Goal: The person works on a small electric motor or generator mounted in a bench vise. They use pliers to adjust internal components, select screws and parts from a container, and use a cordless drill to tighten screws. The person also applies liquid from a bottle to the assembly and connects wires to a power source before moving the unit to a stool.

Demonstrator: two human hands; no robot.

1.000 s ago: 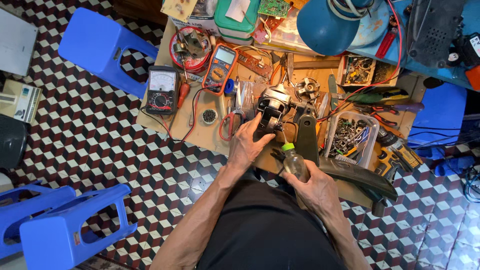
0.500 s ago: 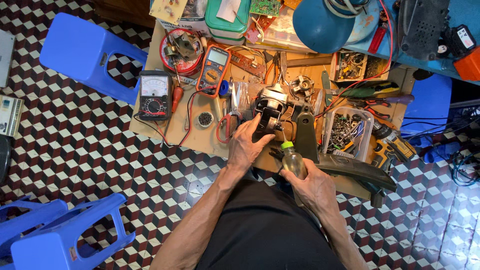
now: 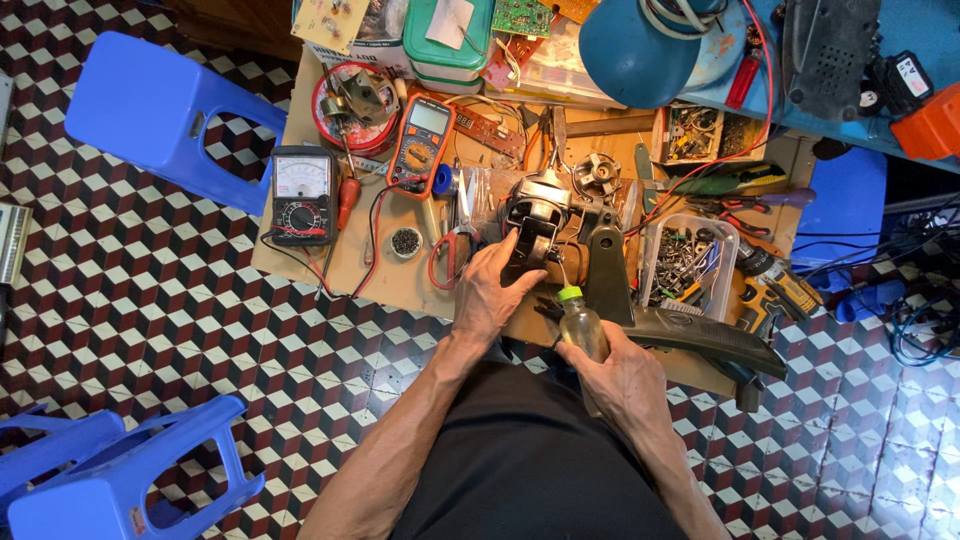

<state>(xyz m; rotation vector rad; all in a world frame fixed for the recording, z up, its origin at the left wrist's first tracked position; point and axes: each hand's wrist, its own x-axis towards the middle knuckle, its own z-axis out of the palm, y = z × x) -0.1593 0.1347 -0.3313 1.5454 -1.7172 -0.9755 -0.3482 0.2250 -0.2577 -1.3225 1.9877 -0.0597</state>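
A low wooden desk (image 3: pixel 400 285), topped with a brown board, sits on a floor (image 3: pixel 180 330) of red, black and white cube-pattern tiles, with a blue plastic stool (image 3: pixel 165 120) at ten o'clock of the desk and two more blue stools (image 3: pixel 110 475) at eight o'clock. At the desk's middle stands a small electric motor (image 3: pixel 540 215) on a dark fan stand (image 3: pixel 680 335) whose foot runs off toward four o'clock. The left hand (image 3: pixel 492 290) lies on the near side of the motor, its grip narrow, fingers pressed against the housing. The right hand (image 3: pixel 625 380) is at five o'clock of the motor, its grip closed around a small glass oil bottle (image 3: pixel 582 325) with a green cap, the spout tipped toward the motor's base. At nine o'clock of the motor lie red-handled scissors (image 3: pixel 450 255); further left are an orange digital multimeter (image 3: pixel 422 145) and a black analogue meter (image 3: pixel 302 195) with a pale dial face. A round red tin (image 3: pixel 352 105) of parts sits at eleven o'clock, a green lidded box (image 3: pixel 447 40) with a white label on top at twelve, and a blue lamp shade (image 3: pixel 645 50) at one o'clock. A clear plastic tub (image 3: pixel 685 260) of screws stands at three o'clock, just beside the stand.
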